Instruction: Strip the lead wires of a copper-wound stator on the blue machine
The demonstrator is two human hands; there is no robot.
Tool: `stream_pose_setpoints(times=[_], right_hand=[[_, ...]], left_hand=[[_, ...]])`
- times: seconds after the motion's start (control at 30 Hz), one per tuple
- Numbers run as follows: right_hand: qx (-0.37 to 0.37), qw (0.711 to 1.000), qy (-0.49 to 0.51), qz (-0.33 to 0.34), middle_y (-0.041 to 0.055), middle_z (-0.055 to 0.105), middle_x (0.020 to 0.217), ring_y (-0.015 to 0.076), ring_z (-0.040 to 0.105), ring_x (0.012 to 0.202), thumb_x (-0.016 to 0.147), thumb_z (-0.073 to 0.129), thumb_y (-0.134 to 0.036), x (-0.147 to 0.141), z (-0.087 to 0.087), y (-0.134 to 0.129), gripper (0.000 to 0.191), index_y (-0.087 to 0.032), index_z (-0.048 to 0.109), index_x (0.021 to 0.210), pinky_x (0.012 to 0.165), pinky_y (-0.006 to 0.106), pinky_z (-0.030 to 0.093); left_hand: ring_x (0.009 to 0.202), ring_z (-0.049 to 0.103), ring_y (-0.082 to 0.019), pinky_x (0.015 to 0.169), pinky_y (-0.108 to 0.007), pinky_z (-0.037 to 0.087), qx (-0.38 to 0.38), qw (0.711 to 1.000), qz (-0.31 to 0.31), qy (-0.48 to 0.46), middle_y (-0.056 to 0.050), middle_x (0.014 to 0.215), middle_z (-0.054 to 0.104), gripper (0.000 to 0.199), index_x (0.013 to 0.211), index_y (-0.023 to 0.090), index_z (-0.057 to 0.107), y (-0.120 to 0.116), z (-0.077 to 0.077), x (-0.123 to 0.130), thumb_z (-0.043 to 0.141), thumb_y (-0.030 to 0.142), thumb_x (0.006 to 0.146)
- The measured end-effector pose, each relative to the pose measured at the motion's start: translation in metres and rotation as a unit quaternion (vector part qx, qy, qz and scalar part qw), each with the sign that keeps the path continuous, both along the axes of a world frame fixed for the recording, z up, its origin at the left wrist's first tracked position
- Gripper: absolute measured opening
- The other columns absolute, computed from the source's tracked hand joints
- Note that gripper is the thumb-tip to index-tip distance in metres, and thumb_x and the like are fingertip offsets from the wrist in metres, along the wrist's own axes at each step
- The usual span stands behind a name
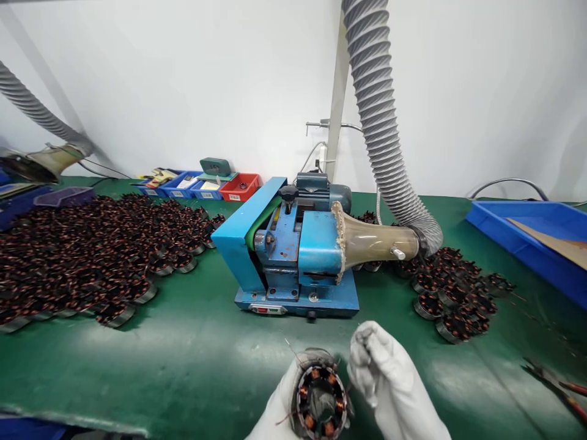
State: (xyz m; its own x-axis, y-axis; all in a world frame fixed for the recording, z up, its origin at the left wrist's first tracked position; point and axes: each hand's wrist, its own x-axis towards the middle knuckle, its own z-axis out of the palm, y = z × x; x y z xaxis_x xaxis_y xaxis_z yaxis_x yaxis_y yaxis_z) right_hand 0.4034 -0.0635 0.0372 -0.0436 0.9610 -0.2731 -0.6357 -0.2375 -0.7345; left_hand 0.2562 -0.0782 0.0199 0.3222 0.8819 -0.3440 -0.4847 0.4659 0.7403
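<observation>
Machine (284,244) on table (183,366) — stators (110,256) left and right, 4 bins (206,194) back-left

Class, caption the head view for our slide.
Gloved left hand holds a coil ring, right hand beside it, before a blue machine.

Green tabletop (183,360) beneath wound rings (101,256), blue machine (284,250).

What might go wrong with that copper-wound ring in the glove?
The thin wire jutting out beside the copper-wound ring might snag on the left hand's glove. The ring could also slip and hit the green table. On the right, heaped rings might tumble if bumped.
</observation>
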Motion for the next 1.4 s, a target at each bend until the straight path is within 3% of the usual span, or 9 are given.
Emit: stream_pose_setpoints(times=[0.1,0.2,0.43,0.53,0.63,0.77,0.9,1.2,1.4], right_hand=[[0.078,0.996,-0.019,0.045,0.0066,0.069,0.088,0.0119,0.056,0.055,0.050,0.084,-0.052,0.000,-0.004,0.002,0.056,-0.023,0.070,0.096,0.050,0.023,0.049],[0.130,0.982,-0.130,0.039,0.0073,0.071,0.078,0.0191,0.063,0.069,0.052,0.085,-0.043,-0.007,-0.002,0.007,0.033,-0.021,0.077,0.075,0.067,0.030,0.052],[-0.074,0.994,0.072,-0.018,-0.0034,0.056,0.047,-0.0006,0.033,0.032,0.051,0.088,-0.030,-0.003,0.020,0.022,0.025,-0.014,0.072,0.059,0.028,0.008,0.026],[-0.039,0.987,0.071,-0.141,-0.0009,0.065,0.061,0.0052,0.053,0.045,0.054,0.087,-0.028,0.005,0.015,0.023,0.024,-0.018,0.073,0.070,0.041,0.012,0.046],[0.050,0.982,-0.076,-0.165,0.0046,0.074,0.079,0.0177,0.068,0.068,0.056,0.085,-0.033,-0.004,-0.004,0.021,0.031,-0.021,0.074,0.082,0.064,0.026,0.058],[0.079,0.964,-0.229,-0.109,0.0080,0.074,0.104,0.0280,0.067,0.098,0.047,0.088,-0.028,-0.029,-0.027,0.023,0.061,-0.023,0.069,0.105,0.086,0.036,0.055],[0.067,0.920,-0.371,-0.105,0.0114,0.071,0.110,0.0296,0.066,0.101,0.059,0.080,-0.038,-0.040,-0.032,0.041,0.059,-0.019,0.064,0.113,0.092,0.041,0.052],[0.052,0.935,-0.335,-0.104,0.0133,0.072,0.104,0.0315,0.067,0.097,0.058,0.080,-0.039,-0.036,-0.025,0.073,0.052,-0.015,0.069,0.102,0.090,0.044,0.052],[0.031,0.928,-0.354,-0.112,0.0144,0.071,0.108,0.0339,0.066,0.100,0.055,0.080,-0.042,-0.038,-0.029,0.063,0.054,-0.016,0.071,0.101,0.092,0.046,0.050]], left_hand=[[0.093,0.066,-0.035,0.081,-0.047,0.052,0.017,1.000,-0.003,0.023,-0.008,0.096,0.071,0.061,0.099,0.026,0.066,0.000,-0.003,-0.001,0.088,0.035,0.043],[0.105,0.060,-0.034,0.094,-0.045,0.045,0.062,0.996,0.019,0.055,-0.005,0.101,0.069,0.052,0.094,0.027,0.067,0.005,-0.004,0.000,0.086,0.034,0.047],[0.084,0.060,-0.027,0.085,-0.041,0.049,0.141,0.982,0.030,0.124,-0.005,0.077,0.062,0.021,0.072,0.023,0.070,0.016,0.001,0.001,0.080,0.029,0.055],[0.093,0.056,-0.028,0.091,-0.038,0.045,0.214,0.954,0.110,0.180,-0.005,0.092,0.061,0.050,0.087,0.025,0.073,0.015,0.005,0.005,0.080,0.007,0.041],[0.099,0.055,-0.029,0.093,-0.037,0.042,0.252,0.924,0.194,0.214,-0.005,0.101,0.060,0.057,0.095,0.025,0.071,0.020,0.003,0.012,0.073,-0.001,0.044],[0.103,0.057,-0.028,0.095,-0.037,0.041,0.243,0.931,0.193,0.192,-0.007,0.106,0.061,0.039,0.099,0.024,0.068,0.038,-0.011,0.020,0.071,0.009,0.062],[0.101,0.060,-0.023,0.092,-0.036,0.045,0.184,0.941,0.186,0.216,-0.007,0.109,0.063,0.034,0.105,0.024,0.057,0.060,-0.024,0.028,0.065,0.014,0.073],[0.095,0.061,-0.018,0.089,-0.032,0.048,0.185,0.948,0.196,0.169,-0.003,0.103,0.063,0.026,0.102,0.024,0.052,0.088,-0.024,0.041,0.057,0.016,0.078],[0.099,0.061,-0.021,0.091,-0.035,0.046,0.180,0.953,0.175,0.169,-0.005,0.105,0.063,0.029,0.103,0.024,0.056,0.077,-0.024,0.032,0.060,0.016,0.076]])
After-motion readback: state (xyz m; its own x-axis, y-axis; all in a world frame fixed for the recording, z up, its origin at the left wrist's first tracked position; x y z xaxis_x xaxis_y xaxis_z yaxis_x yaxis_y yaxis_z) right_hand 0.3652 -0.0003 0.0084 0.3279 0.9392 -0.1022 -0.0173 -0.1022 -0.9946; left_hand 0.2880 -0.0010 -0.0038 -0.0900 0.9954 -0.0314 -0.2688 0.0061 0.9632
